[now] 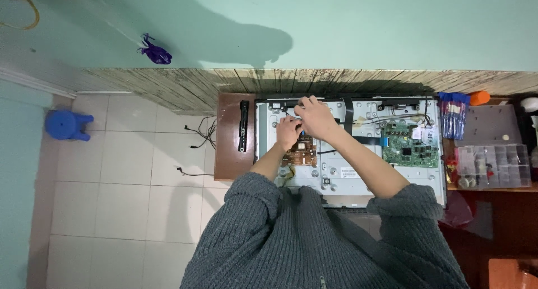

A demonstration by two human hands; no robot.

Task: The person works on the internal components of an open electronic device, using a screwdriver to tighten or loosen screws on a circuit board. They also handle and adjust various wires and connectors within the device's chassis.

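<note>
Two hands over the brown board [300, 153] on the open TV back [347, 171] | left hand [287, 133] curled, right hand [315, 117] curled beside it, grip on anything unclear | green board [409, 146] well right.

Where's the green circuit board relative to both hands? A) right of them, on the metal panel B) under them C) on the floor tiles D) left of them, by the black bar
A: the green circuit board sits on the grey metal back panel, right of the left hand and right hand, which work over the brown circuit board.
</note>
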